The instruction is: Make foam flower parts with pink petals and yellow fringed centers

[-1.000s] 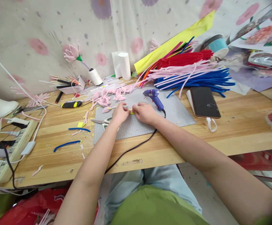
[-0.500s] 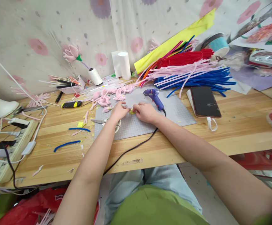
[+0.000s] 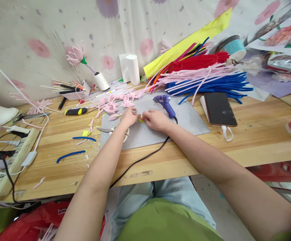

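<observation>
My right hand is closed, its fingertips pinching a small yellow piece low over the grey cutting mat. It looks like a bit of fuzzy stem, but it is mostly covered by fingers. My left hand meets it from the other side, thumb and fingers drawn together at the piece; what exactly they grip is hidden. Under my left wrist lie scissors, partly covered. Pink pipe-cleaner petals are heaped just beyond my left hand. A purple glue gun rests on the mat beyond my right hand.
Bundles of blue, pink and red pipe cleaners lie at the back right. A phone is at the right, a power strip at the left. The glue gun's black cord crosses the table front. A utility knife lies left.
Both hands stay almost in place around the yellow piece, with only slight finger movement. The view has shifted very slightly.
</observation>
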